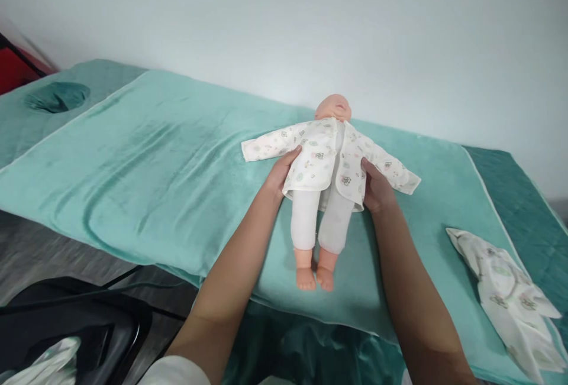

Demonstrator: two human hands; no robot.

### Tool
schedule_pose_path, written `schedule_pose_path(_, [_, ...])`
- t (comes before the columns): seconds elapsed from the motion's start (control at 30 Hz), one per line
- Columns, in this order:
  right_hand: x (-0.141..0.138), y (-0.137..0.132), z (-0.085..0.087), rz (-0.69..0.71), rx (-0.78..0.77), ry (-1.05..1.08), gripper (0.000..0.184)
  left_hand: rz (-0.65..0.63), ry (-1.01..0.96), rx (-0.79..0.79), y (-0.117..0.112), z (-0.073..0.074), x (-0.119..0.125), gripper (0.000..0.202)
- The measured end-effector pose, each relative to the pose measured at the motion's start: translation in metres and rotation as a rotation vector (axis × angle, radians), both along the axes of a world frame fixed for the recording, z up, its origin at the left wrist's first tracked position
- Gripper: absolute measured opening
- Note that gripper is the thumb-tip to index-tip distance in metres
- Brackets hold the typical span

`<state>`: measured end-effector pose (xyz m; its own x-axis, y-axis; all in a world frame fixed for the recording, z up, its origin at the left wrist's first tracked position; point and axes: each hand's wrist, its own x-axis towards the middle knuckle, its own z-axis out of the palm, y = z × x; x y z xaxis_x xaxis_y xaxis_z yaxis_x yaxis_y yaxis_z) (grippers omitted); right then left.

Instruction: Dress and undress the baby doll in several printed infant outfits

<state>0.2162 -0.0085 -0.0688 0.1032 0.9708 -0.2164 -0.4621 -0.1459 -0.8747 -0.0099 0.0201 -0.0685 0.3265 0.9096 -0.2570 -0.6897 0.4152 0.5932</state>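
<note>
A baby doll (320, 219) lies on its back on a light teal towel (168, 172), head towards the wall. It wears white leggings and an unfastened white printed jacket (317, 157) with sleeves spread out sideways. My left hand (279, 173) rests against the doll's left side, fingers on the jacket's hem. My right hand (376, 187) presses the other side, fingers curled at the jacket's edge. Both hands cup the doll's torso.
A folded printed garment (510, 296) lies on the towel at the right. The towel covers a darker teal padded table (528, 207) with a face hole (57, 96) at far left. A black chair (84, 320) holding pale cloth stands at the lower left. A white wall is behind.
</note>
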Motion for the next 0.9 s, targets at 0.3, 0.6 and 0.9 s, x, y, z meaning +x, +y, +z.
schedule_pose_path(0.3, [0.003,-0.004,0.0,-0.03,-0.005,0.099,0.027,0.335,-0.071,0.02,0.005,-0.012,-0.014,0.01])
schedule_pose_path(0.6, [0.019,-0.004,0.002,-0.123,0.028,0.265,0.018,0.612,-0.131,-0.086,0.032,-0.012,-0.047,0.021])
schedule_pose_path(0.9, [0.037,-0.004,0.008,-0.333,-0.004,0.344,0.017,0.661,-0.167,-0.052,0.04,-0.02,-0.068,0.035])
